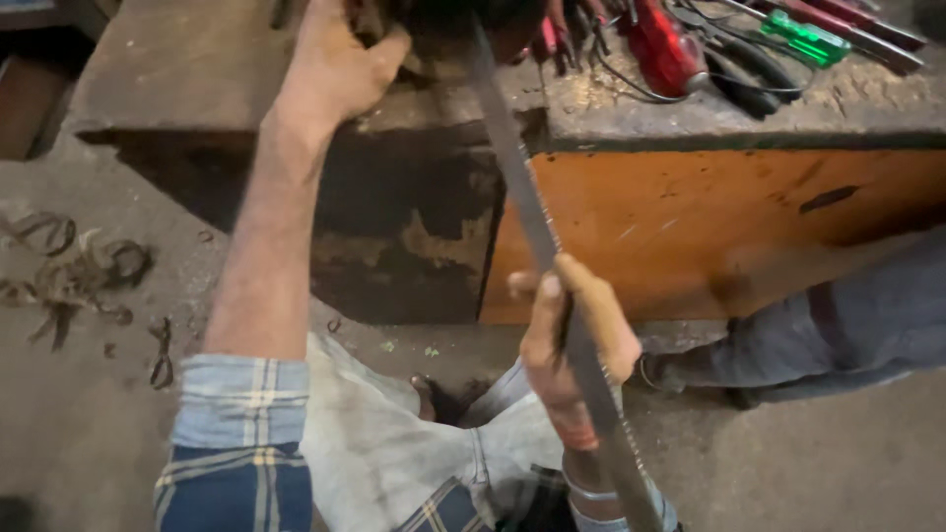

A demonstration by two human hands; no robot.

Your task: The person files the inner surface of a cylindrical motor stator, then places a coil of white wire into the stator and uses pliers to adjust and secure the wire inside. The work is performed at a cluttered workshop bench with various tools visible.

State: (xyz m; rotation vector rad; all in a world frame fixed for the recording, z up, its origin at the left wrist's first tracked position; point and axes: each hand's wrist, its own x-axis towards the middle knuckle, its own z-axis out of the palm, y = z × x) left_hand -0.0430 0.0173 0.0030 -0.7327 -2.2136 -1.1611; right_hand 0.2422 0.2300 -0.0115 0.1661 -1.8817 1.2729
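My right hand grips a long flat metal file near its lower end. The file slants up and away to a dark object at the bench's top edge, where its far tip is hidden. My left hand reaches up to the bench top and closes on that dark object, which is cut off by the frame. My left sleeve is rolled-up blue plaid.
An orange wooden bench front stands ahead. Red-handled tools and a green-handled screwdriver lie on its dusty top right. Metal shavings litter the concrete floor at left. Another person's grey-trousered leg stretches in from the right.
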